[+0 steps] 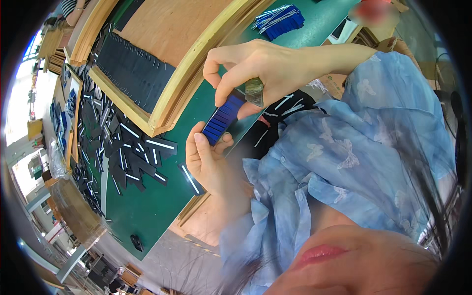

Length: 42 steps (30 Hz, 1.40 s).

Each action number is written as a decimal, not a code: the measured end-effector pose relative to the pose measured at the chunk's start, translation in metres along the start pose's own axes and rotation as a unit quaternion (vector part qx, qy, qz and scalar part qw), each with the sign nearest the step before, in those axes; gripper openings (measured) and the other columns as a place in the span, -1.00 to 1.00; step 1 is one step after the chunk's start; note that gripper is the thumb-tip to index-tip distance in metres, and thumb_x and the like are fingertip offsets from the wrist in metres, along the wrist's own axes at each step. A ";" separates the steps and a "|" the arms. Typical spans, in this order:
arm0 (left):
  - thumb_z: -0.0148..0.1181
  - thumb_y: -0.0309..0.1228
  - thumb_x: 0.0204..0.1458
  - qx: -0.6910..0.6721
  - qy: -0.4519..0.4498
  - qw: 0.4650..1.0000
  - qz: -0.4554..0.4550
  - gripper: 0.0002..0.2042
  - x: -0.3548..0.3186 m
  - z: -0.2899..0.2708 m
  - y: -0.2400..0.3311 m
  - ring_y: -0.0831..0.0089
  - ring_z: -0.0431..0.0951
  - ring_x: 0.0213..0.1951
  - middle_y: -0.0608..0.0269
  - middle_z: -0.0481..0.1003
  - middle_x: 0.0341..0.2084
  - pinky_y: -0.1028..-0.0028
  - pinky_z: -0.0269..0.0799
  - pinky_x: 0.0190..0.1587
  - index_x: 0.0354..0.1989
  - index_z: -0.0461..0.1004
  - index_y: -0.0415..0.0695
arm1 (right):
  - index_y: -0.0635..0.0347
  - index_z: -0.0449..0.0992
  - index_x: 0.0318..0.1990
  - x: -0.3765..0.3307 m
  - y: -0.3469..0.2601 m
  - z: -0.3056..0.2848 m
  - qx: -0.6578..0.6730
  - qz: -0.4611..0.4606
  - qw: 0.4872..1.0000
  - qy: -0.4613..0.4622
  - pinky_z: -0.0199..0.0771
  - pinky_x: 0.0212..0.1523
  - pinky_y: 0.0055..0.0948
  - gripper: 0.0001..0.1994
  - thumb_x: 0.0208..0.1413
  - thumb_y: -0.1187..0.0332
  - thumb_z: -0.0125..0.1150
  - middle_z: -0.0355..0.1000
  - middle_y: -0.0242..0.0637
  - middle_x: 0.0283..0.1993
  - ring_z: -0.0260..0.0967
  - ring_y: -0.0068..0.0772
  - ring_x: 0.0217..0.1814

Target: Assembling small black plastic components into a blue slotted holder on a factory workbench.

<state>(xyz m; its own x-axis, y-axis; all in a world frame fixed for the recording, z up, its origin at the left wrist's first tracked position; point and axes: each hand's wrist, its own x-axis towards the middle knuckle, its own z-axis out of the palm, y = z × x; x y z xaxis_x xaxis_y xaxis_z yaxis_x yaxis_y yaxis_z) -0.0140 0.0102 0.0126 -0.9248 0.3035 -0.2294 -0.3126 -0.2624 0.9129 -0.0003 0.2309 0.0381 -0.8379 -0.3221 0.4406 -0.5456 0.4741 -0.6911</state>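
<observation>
Blue strip stack (223,119), both hands (231,113), green mat edge (147,211)

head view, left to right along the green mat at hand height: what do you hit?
Heap of loose black strips with silver edges → wooden-framed board bearing a row of black strips → left hand → small stack of blue strips held by both hands → right hand → blue butterfly-print sleeve.

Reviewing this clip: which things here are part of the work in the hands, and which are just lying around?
In hand:
blue strip stack, held by the left hand and the right hand

Lying about:
loose black strips on the green mat
wooden tray
blue pile
</observation>
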 end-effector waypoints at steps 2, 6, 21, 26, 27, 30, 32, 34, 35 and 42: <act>-0.06 -0.34 0.22 0.000 0.001 1.000 -0.002 -0.69 0.002 -0.001 -0.001 0.39 0.53 -0.48 -0.01 0.49 -0.36 0.56 0.54 -0.44 -0.07 0.35 -0.39 | 0.08 0.54 -0.33 0.000 0.001 0.000 0.002 0.001 1.000 0.000 0.35 -0.26 -0.40 -0.73 -0.29 0.38 0.41 0.30 -0.40 -0.24 0.35 -0.35 -0.21; -0.05 -0.35 0.22 -0.003 -0.011 1.000 -0.006 -0.70 0.003 -0.004 -0.001 0.38 0.53 -0.48 -0.01 0.49 -0.36 0.56 0.54 -0.44 -0.06 0.35 -0.39 | 0.08 0.54 -0.33 0.001 0.002 0.000 0.008 -0.002 1.000 0.004 0.36 -0.28 -0.40 -0.73 -0.30 0.37 0.41 0.30 -0.41 -0.24 0.35 -0.36 -0.21; -0.04 -0.35 0.21 -0.019 -0.031 0.999 -0.012 -0.70 0.004 -0.010 0.000 0.42 0.52 -0.48 0.01 0.49 -0.36 0.59 0.53 -0.44 -0.07 0.35 -0.38 | 0.07 0.56 -0.33 0.000 0.001 0.002 0.012 -0.005 1.000 0.001 0.36 -0.27 -0.41 -0.73 -0.29 0.38 0.42 0.32 -0.40 -0.24 0.36 -0.36 -0.22; -0.04 -0.35 0.21 -0.018 -0.032 0.999 -0.020 -0.70 0.005 -0.010 0.000 0.42 0.52 -0.48 0.01 0.49 -0.37 0.58 0.53 -0.45 -0.07 0.36 -0.38 | 0.08 0.56 -0.31 -0.003 0.004 0.001 0.012 -0.003 1.000 0.005 0.36 -0.27 -0.41 -0.71 -0.29 0.36 0.43 0.33 -0.39 -0.23 0.36 -0.36 -0.23; -0.05 -0.35 0.21 -0.005 -0.026 1.000 -0.008 -0.70 0.004 -0.010 0.001 0.43 0.52 -0.49 0.02 0.49 -0.38 0.58 0.52 -0.45 -0.08 0.36 -0.39 | 0.09 0.55 -0.28 -0.002 0.004 0.001 0.003 -0.012 1.000 0.005 0.35 -0.28 -0.43 -0.68 -0.29 0.32 0.43 0.33 -0.38 -0.23 0.35 -0.37 -0.25; -0.05 -0.35 0.21 0.030 -0.020 0.999 0.027 -0.71 0.000 -0.005 0.004 0.43 0.52 -0.49 0.02 0.49 -0.40 0.58 0.53 -0.44 -0.09 0.37 -0.39 | 0.16 0.52 -0.20 0.001 -0.001 -0.004 0.092 0.138 0.986 -0.013 0.33 -0.30 -0.48 -0.59 -0.26 0.22 0.42 0.35 -0.34 -0.21 0.31 -0.45 -0.30; -0.05 -0.35 0.22 0.051 -0.022 0.997 0.047 -0.71 -0.004 0.001 0.005 0.44 0.53 -0.49 0.03 0.49 -0.41 0.58 0.53 -0.43 -0.10 0.37 -0.40 | 0.22 0.49 -0.15 0.006 0.005 -0.002 0.114 0.211 0.970 -0.038 0.31 -0.30 -0.50 -0.51 -0.23 0.12 0.39 0.37 -0.28 -0.21 0.26 -0.49 -0.33; -0.05 -0.36 0.22 0.121 0.015 0.990 0.070 -0.71 -0.008 0.009 0.005 0.44 0.54 -0.47 0.02 0.49 -0.42 0.58 0.53 -0.41 -0.11 0.37 -0.41 | 0.23 0.48 -0.14 0.010 0.012 0.003 0.109 0.219 0.969 -0.038 0.32 -0.26 -0.45 -0.50 -0.22 0.10 0.38 0.38 -0.27 -0.24 0.30 -0.45 -0.28; -0.05 -0.36 0.22 0.122 0.015 0.990 0.071 -0.71 -0.009 0.015 0.006 0.44 0.54 -0.47 0.02 0.49 -0.42 0.58 0.53 -0.41 -0.11 0.37 -0.41 | 0.20 0.42 -0.18 0.008 0.008 0.007 0.103 0.201 0.974 -0.010 0.30 -0.27 -0.51 -0.56 -0.20 0.20 0.39 0.32 -0.34 -0.21 0.29 -0.47 -0.27; -0.06 -0.37 0.22 0.107 0.029 0.990 0.086 -0.71 -0.007 0.008 0.008 0.45 0.54 -0.46 0.04 0.50 -0.42 0.60 0.52 -0.39 -0.10 0.36 -0.41 | 0.22 0.48 -0.47 -0.003 0.019 0.000 -0.007 0.210 0.978 0.008 0.25 -0.45 -0.44 -0.60 -0.15 0.02 0.34 0.37 -0.33 -0.52 0.31 -0.43 -0.46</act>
<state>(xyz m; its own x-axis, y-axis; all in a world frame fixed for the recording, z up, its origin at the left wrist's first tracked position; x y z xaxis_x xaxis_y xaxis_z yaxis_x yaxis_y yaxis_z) -0.0079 0.0132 0.0241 -0.9732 0.2166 -0.0774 -0.1018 -0.1042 0.9893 -0.0085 0.2407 0.0238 -0.9882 -0.0837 0.1284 -0.1532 0.5729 -0.8052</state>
